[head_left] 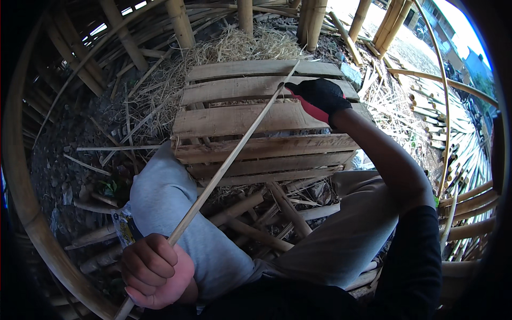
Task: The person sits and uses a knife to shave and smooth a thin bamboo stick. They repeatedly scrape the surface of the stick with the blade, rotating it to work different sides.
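Left hand point(154, 271) clenches stick point(200, 201) short of crate point(224, 120) while right hand point(320, 98) pinches it above crate, presumably for steadiness.

The slender bamboo strip point(229, 160) slants from the left hand point(156, 272) to the gloved right hand point(318, 97), blocking a straight sideways pass over the slatted wooden crate point(218, 121). Left of the strip, the air above the slats is open; right of it, open room ends at the right forearm point(376, 141). The gaps between slats are narrow. Bent knees point(160, 176) flank the near side, bamboo offcuts point(289, 209) clutter the ground between the legs, and bamboo posts point(180, 24) stand beyond the far edge.
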A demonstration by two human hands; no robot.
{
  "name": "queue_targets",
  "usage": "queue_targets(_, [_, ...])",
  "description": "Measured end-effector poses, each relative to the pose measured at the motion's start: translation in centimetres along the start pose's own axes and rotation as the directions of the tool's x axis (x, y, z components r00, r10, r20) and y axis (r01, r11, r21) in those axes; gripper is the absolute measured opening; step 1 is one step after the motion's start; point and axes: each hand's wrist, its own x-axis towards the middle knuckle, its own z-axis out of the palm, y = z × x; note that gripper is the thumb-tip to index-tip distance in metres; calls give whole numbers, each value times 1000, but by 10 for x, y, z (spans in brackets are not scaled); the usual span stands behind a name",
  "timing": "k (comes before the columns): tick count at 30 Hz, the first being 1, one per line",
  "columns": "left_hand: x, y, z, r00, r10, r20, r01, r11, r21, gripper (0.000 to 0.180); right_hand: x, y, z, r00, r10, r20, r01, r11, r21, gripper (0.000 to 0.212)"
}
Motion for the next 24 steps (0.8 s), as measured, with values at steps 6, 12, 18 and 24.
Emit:
queue_targets(6, [-4,-1,-7,995,19,-98,-21,1000,-20,55,-80,-134,-30,861,-491,-130,508,830,231,28])
queue_targets(12, [-3,-5,-13,998,2,-63,0,1000,32,56,-33,-87,-34,925,-354,139,357,934,6,43])
queue_targets(18, [-2,-7,-4,995,37,90,-37,999,-4,56,-75,-145,-69,856,-436,280,415,900,134,37])
queue_targets(24, [1,-3,-9,993,3,119,-2,1000,-4,56,-46,-85,-37,923,-330,197,331,943,30,40])
